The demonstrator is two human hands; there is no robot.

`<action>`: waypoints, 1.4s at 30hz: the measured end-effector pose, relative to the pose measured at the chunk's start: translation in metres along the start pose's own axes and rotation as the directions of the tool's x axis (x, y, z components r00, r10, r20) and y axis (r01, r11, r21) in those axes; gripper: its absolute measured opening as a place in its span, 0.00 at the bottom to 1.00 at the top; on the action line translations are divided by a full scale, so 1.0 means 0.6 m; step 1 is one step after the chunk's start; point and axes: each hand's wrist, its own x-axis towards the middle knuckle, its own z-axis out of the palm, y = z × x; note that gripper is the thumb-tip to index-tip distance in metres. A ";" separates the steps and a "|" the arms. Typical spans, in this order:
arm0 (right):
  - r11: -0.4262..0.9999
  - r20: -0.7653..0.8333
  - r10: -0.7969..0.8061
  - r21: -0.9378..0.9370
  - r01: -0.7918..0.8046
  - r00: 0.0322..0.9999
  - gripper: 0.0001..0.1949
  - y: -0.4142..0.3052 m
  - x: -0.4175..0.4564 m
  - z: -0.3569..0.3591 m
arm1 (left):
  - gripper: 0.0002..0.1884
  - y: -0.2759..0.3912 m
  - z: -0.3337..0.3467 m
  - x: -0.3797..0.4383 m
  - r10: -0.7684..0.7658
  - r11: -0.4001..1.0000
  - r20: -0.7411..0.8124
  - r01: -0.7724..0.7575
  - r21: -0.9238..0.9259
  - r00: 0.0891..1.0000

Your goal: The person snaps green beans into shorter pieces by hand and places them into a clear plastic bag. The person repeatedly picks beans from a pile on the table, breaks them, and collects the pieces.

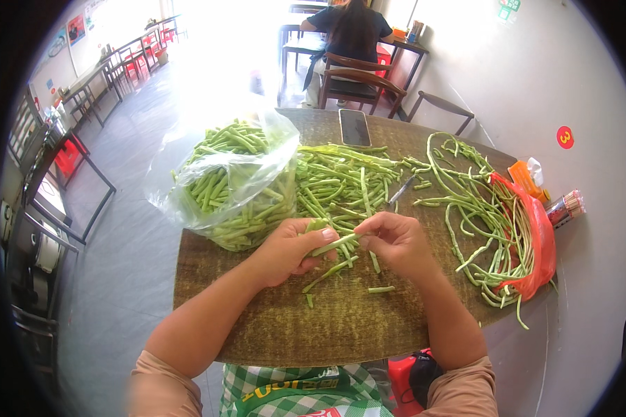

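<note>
My left hand (pixel 302 245) grips several pieces of green long bean (pixel 339 244) between thumb and fingers. The fingertips of my right hand (pixel 394 240) pinch the far end of one of these pieces. Just beyond my hands a loose pile of cut long beans (pixel 334 180) covers the wooden table. To the left of the pile stands an open clear plastic bag (pixel 276 193) full of cut bean pieces (pixel 208 187). At the right, whole long beans (pixel 501 245) spill out of a red plastic bag (pixel 542 234). A few short pieces (pixel 381 290) lie near my wrists.
A pen-like tool (pixel 401 189) lies beside the pile, and a smartphone (pixel 354 127) at the far edge of the table (pixel 313 333). An orange tissue box (pixel 528 178) and a holder of wrapped sticks (pixel 564 207) stand at the right. Beyond the table a person (pixel 352 36) sits on a wooden chair (pixel 362 78).
</note>
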 end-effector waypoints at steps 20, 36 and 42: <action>0.995 -0.074 -0.008 0.098 0.015 0.997 0.09 -0.015 -0.008 0.022 | 0.06 -0.009 0.001 0.002 0.036 0.990 0.053 -0.042 0.136 0.998; 0.973 0.028 0.160 0.164 -0.162 0.987 0.04 -0.008 -0.011 0.044 | 0.06 -0.021 0.014 0.002 0.227 0.970 -0.041 -0.222 0.103 0.973; 0.861 0.104 0.269 0.419 -0.287 0.958 0.04 -0.014 -0.012 0.056 | 0.06 -0.026 0.021 0.008 0.455 0.837 0.003 -0.429 0.339 0.891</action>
